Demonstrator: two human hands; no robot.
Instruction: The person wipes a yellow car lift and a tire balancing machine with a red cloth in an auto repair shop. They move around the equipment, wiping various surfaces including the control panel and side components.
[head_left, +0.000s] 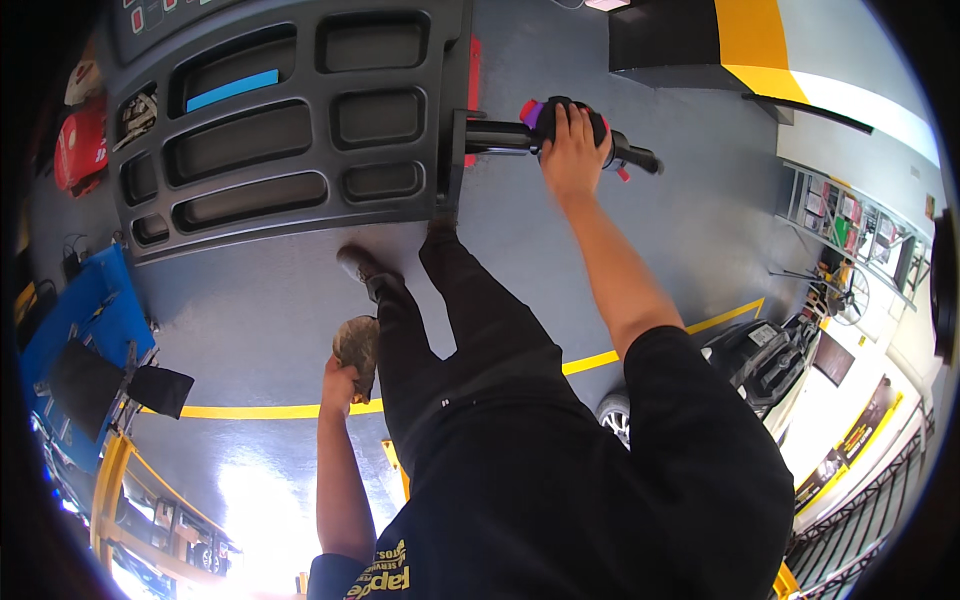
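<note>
My right hand (575, 160) is stretched forward, its fingers over a black rounded piece (600, 124) on a dark shaft (498, 137). Purple and red parts show at the edge of that piece. The shaft juts from the right side of a dark grey machine and ends in a narrower black tip. Low beside my left leg, my left hand (341, 384) grips a mottled brown-green cloth (358, 348), bunched into a rounded shape. Whether it is a rag or a cap, I cannot tell.
The machine's top tray (332, 190) has several moulded compartments, with a blue strip (232, 90) in one and small metal pieces (138, 118) in another. A blue machine (95, 330) stands at left. A yellow line (240, 411) crosses the grey floor. Shelves (845, 222) stand at right.
</note>
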